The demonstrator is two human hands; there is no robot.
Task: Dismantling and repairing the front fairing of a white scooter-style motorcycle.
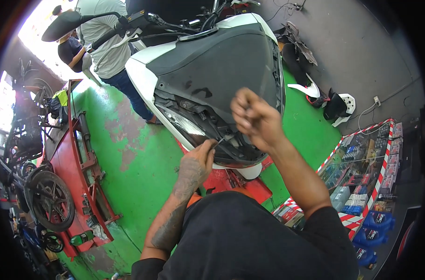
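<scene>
In front of me stands a white and dark grey scooter (212,60), its front panels partly removed. The opening shows a headlight (182,122) and dark wiring (217,128). My left hand (195,164) is at the lower edge of this opening, thumb and fingers pinched together by a thin, pale piece too small to name. Raised above the right part of the opening is my right hand (257,119), its fingers curled inward and slightly blurred. Whatever it may hold does not show clearly.
A red lift platform (70,172) with a wheel (50,200) lies on the left. Beyond the scooter's left side stands a person (105,42). To the right are a glass display case (357,163), blue bottles (378,221) and removed body panels (338,107) along the wall.
</scene>
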